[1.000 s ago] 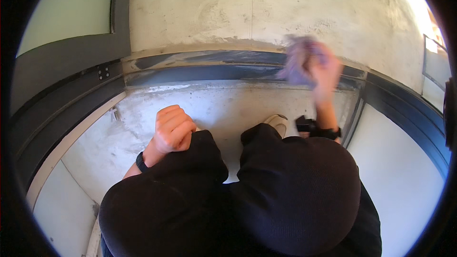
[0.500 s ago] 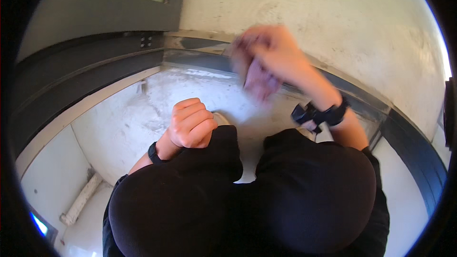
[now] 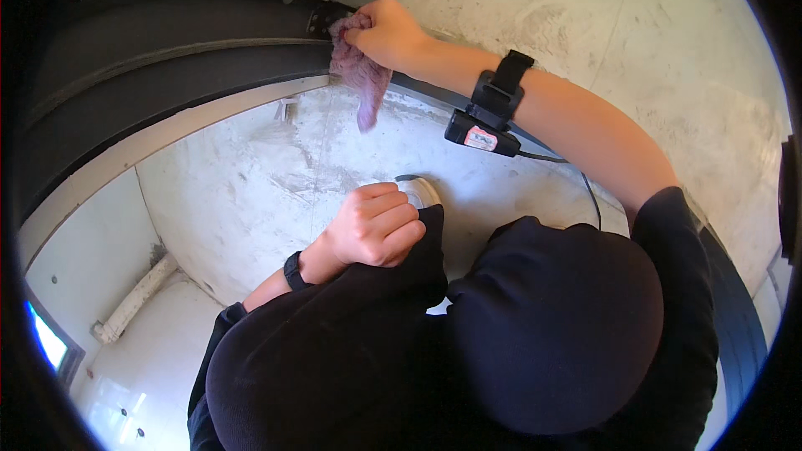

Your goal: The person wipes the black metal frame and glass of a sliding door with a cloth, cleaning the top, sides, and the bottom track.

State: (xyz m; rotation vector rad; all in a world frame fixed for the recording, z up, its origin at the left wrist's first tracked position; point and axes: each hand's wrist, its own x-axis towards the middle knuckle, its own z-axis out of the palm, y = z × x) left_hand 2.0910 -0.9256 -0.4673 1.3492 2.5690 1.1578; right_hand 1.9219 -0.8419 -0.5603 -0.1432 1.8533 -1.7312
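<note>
A crumpled, dusty pink-purple cloth (image 3: 368, 83) is gripped in my right hand (image 3: 386, 32), its loose end hanging down. That hand presses it at the corner where the dark frame (image 3: 209, 67) meets the pale wall, beside a small dark bracket (image 3: 324, 18). My right wrist wears a black strap with a small black device (image 3: 483, 134) and a cable. My left hand (image 3: 378, 224) rests closed in a fist on my left knee; whether anything is inside it cannot be seen. A dark band (image 3: 296, 271) circles that wrist.
A smudged pale wall (image 3: 635, 42) rises at the back right. Below the frame lies a whitish, stained floor (image 3: 276, 167), with my shoe (image 3: 422, 192) on it. A white pipe (image 3: 138, 296) runs along the lower left. A dark rail (image 3: 735, 317) curves along the right.
My right hand has moved left with the cloth, from mid-rail to the frame's corner, arm stretched out. My left fist stays on the knee as the view shifts slightly.
</note>
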